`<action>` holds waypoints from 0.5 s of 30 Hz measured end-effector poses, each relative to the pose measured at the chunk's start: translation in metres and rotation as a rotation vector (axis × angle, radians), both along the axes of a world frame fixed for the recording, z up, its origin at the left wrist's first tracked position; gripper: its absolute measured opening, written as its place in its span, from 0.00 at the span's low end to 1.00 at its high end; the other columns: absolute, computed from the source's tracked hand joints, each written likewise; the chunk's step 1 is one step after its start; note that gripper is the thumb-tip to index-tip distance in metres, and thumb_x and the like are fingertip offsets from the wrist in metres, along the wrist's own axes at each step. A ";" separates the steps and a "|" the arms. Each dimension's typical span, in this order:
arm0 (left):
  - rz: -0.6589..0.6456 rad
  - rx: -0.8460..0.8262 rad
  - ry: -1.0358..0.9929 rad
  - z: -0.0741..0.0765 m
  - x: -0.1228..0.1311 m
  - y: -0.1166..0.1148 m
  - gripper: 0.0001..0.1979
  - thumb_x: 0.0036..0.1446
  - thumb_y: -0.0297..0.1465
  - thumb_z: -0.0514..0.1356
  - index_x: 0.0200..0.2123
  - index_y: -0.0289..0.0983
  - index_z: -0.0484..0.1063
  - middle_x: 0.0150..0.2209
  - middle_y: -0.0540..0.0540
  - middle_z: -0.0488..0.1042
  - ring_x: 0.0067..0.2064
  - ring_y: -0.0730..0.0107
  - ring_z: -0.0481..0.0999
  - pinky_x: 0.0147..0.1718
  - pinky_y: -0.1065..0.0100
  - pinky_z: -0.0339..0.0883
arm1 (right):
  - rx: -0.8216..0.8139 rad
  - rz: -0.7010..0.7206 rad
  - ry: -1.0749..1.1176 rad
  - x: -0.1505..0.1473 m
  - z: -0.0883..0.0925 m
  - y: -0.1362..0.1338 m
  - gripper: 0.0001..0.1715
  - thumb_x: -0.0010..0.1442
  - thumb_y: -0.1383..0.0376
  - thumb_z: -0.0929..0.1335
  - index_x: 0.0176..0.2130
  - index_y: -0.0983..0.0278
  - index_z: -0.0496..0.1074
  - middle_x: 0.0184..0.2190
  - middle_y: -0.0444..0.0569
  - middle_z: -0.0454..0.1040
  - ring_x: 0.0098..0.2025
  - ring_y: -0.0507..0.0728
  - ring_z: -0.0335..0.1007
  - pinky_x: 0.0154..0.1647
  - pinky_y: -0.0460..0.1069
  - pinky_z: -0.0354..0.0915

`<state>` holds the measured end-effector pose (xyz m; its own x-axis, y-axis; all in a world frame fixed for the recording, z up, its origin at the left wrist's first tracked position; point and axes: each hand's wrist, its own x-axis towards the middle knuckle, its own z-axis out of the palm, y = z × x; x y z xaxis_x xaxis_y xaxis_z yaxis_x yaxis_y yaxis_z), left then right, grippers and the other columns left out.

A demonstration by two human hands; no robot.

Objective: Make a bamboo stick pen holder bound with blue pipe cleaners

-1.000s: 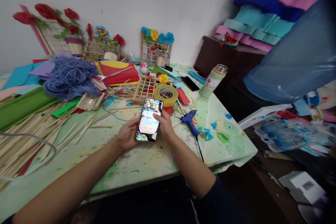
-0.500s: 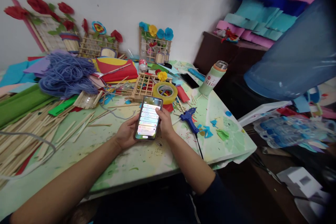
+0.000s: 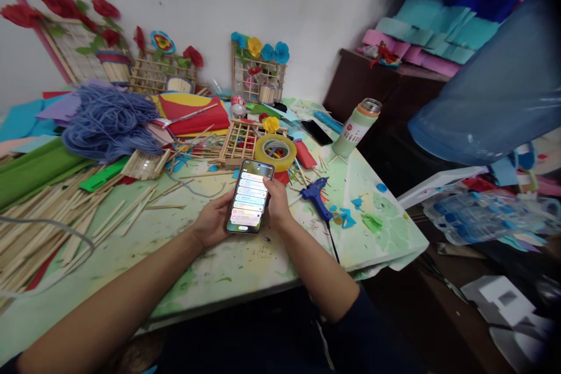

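A lit smartphone (image 3: pixel 249 198) is held upright between my two hands above the front of the table, its screen showing a list of message bubbles. My left hand (image 3: pixel 214 219) is closed around its left side and lower back, the fingers hidden behind it. On the other edge, my right hand (image 3: pixel 277 201) grips the phone with the thumb over the upper right of the screen. Just beyond lie a roll of clear tape (image 3: pixel 275 153) and a small stick lattice (image 3: pixel 239 141) with a yellow paper flower (image 3: pixel 271 124). Right of my right hand rests a blue glue gun (image 3: pixel 318 197).
Thin wooden sticks (image 3: pixel 52 228) and a heap of blue cord (image 3: pixel 109 120) cover the table's left side. A green bottle (image 3: pixel 357 127) and a dark phone (image 3: pixel 316 132) stand and lie at the back right. Flower-decorated lattices (image 3: pixel 258 70) lean on the wall.
The view has shifted very slightly. My right thumb has moved a little over the phone's screen; both hands keep their hold.
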<state>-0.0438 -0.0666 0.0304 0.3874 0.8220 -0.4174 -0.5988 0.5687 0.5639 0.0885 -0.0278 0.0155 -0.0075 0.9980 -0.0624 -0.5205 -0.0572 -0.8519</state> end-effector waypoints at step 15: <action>0.027 -0.002 0.022 0.002 0.001 0.000 0.23 0.63 0.33 0.50 0.58 0.30 0.64 0.48 0.37 0.77 0.46 0.55 0.78 0.52 0.53 0.66 | 0.017 0.018 -0.015 0.001 0.000 0.000 0.15 0.48 0.57 0.70 0.31 0.67 0.74 0.26 0.47 0.77 0.28 0.54 0.72 0.32 0.49 0.68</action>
<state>-0.0427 -0.0667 0.0324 0.3559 0.8310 -0.4276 -0.6015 0.5538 0.5757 0.0896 -0.0282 0.0158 -0.0248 0.9987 -0.0455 -0.5067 -0.0518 -0.8606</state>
